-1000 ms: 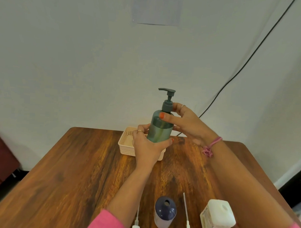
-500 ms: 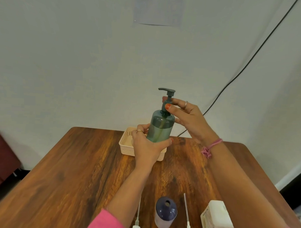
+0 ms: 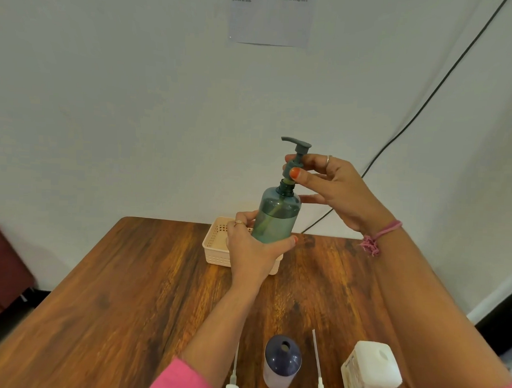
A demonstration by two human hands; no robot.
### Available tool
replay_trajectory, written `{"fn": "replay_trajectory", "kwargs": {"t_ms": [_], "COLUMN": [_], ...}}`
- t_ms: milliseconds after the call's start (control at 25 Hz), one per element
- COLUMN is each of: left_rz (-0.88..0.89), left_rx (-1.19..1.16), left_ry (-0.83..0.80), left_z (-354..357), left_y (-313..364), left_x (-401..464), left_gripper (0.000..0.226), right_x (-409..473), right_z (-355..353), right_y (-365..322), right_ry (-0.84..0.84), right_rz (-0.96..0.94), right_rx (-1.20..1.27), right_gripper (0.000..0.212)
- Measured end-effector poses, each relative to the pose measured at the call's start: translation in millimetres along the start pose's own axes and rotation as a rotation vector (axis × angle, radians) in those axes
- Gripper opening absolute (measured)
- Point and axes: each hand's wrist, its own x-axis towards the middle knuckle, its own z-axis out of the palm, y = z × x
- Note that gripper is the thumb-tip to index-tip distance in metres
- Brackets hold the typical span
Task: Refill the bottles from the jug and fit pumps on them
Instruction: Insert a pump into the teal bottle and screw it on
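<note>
Above the far middle of the worktop, the right hand has its grip pinched on the collar of the green pump, thumb in front and fingers curled behind, with the collar lifted just clear of the neck of the green bottle and the dip tube showing inside. The left hand has its grip wrapped round the lower body of that bottle, thumb across the front, holding it tilted slightly with its top toward one o'clock. The bottle is raised in front of a cream basket, which sits on the worktop at about twelve o'clock from the person. At six o'clock, near the front edge, a dark blue bottle stands upright with its mouth open. A white pump lies at its nine o'clock side and another white pump lies at its three o'clock side, both with tubes pointing away from the person. At four o'clock stands the white jug, just beside the right forearm. A black cable runs down the wall at two o'clock, and a sheet of paper hangs at twelve.
</note>
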Motion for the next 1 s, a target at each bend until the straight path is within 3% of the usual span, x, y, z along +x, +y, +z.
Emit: {"fn": "replay_trajectory", "kwargs": {"t_ms": [560,760,1000], "left_rz": [-0.002,0.01,0.015], "left_rx": [0.0,-0.009,-0.004], "left_ry": [0.007,0.007,0.004], "left_z": [-3.9,-3.4,-2.3], "left_y": [4.7,3.7,5.5], "left_x": [2.9,0.6,-1.5], "left_gripper": [0.074,0.073,0.072], "right_x": [1.0,1.7,3.0], "right_z": [7.6,12.0,9.3], "right_y": [6.8,9.8,8.8], "right_ry": [-0.001,0.081,0.066], "right_rz": [-0.02,-0.033,-0.039], "right_rx": [-0.072,-0.104,-0.11], "right_gripper": [0.025,0.046,0.053]}}
